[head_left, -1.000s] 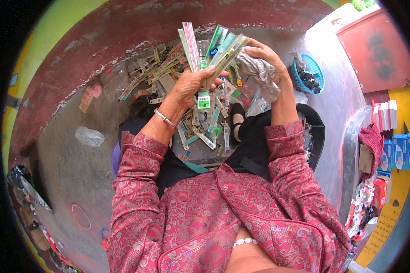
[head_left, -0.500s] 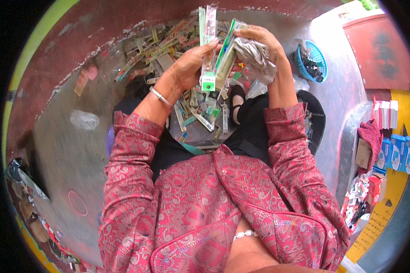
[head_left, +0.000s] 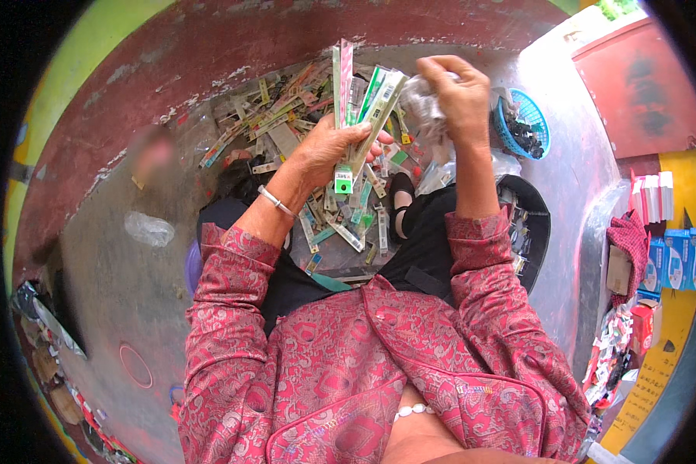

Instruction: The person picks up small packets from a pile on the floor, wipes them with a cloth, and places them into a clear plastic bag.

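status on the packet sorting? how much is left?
Done: left hand holds a gathered bundle of long packets. In hand: right hand grips crumpled clear plastic beside it. Left: a big loose pile on the floor, more packets at the feet.

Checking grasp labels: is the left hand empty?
No, the left hand grips a fanned bunch of long thin packets upright above the pile.

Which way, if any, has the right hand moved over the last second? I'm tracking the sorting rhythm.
Cannot tell for sure: the right hand keeps much the same spot beside the blue basket, clutching crumpled plastic wrap; the camera shifted.
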